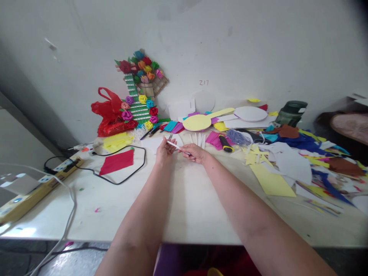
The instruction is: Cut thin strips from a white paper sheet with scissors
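Over the middle of the table, my left hand pinches one end of a narrow white paper strip. My right hand has its fingers closed on the other end, so the strip slants between both hands. A small dark tip shows just above the left fingers; I cannot make out what it belongs to. Several similar white strips lie just beyond my right hand. A white paper sheet lies partly behind my left hand.
To the right are a yellow-black utility knife and a heap of paper and fabric scraps. A yellow paddle-shaped piece lies behind. On the left are a red sheet, a black cable and a power strip.
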The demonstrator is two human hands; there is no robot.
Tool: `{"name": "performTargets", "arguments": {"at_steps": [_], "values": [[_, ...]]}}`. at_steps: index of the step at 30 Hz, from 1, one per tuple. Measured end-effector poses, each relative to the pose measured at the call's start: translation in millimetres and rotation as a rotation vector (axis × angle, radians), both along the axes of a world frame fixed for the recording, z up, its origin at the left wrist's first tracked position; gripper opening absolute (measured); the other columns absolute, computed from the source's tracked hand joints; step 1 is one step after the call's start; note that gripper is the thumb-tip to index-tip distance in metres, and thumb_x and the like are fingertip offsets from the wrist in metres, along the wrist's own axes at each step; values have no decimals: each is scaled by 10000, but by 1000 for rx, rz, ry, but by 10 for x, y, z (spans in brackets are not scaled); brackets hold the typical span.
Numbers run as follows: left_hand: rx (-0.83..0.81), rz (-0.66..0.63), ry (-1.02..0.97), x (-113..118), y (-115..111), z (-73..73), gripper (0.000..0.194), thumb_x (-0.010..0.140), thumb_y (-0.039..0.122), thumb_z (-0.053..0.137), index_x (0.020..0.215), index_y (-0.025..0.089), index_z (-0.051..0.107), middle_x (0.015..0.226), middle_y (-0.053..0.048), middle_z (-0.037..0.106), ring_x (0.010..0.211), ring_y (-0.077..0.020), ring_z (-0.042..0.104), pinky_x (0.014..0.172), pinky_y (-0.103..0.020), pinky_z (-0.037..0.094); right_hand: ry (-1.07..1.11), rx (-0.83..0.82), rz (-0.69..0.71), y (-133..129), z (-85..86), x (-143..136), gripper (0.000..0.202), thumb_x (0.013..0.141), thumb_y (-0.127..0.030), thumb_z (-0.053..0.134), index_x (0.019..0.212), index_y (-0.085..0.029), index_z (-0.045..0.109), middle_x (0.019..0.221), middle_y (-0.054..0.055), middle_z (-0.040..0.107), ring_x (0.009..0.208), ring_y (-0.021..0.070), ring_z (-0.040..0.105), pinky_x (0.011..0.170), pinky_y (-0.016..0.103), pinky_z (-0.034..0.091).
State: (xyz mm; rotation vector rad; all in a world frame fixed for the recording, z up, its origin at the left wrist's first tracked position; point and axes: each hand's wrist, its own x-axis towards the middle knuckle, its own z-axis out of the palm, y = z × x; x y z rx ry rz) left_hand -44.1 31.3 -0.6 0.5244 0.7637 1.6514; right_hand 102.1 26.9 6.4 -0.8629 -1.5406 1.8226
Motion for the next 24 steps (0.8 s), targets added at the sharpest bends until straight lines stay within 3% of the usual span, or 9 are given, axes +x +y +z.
{"name": "performTargets", "arguments": {"at_steps": [6,12,24], "values": [[-10,-15,72,3,-5,-5,287,789,399,505,755,120,567,733,-96,661,688,-169,642,654,-262,474,6,-17,6,29,-27,50,206,758,-321,554,790,-118,558,416,-89,357,290,3,195,299,146,102],[-39,-20,16,-15,2,1,264,803,361,497,734,116,567,741,-101,657,712,-170,641,675,-260,473,23,-19,3,43,-35,47,225,752,-336,564,784,-114,552,412,-103,287,303,2,178,311,141,101],[-28,-27,6,-10,11,-14,269,811,396,475,799,143,565,790,-97,667,755,-173,643,656,-259,483,41,-2,8,61,-68,65,244,732,-356,581,788,-119,558,419,-102,301,303,3,186,314,147,105]]}}
